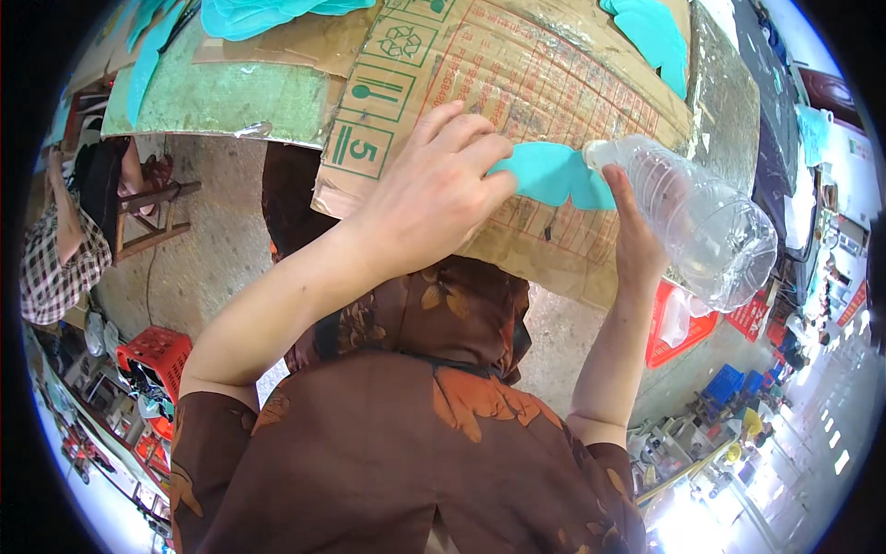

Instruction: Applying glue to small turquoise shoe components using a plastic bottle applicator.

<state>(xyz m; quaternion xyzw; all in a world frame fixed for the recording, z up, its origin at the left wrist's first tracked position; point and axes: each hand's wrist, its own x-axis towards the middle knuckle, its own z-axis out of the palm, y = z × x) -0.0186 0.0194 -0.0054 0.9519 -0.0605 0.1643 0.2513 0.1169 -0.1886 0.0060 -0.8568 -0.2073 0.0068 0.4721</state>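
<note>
Brown cloth with orange flowers, the person's shirt (369, 443), fills the lower middle at six o'clock. Beyond it, both forearms reach up toward a sheet of cardboard (397, 138) at twelve o'clock, printed in green and red.

On that sheet, between one and two o'clock, lies a teal piece (551, 175), its nine o'clock end under the left hand (448, 180). That hand is palm down with fingers curled, their tips touching the piece; its thumb is hidden, so I cannot tell whether it pinches.

At about half past two, the right hand (637, 240) holds a clear bottle (706, 217), thumb up beside the neck, other fingers out of sight. The bottle tilts, mouth toward ten o'clock by the piece, base toward four o'clock past the cardboard's edge.

More teal pieces (268, 17) lie at eleven o'clock, others (653, 39) at one. A green table (217, 102) shows at ten, a co-worker's checked shirt (69, 272) at nine, and a red basket (157, 355) between eight and nine.
</note>
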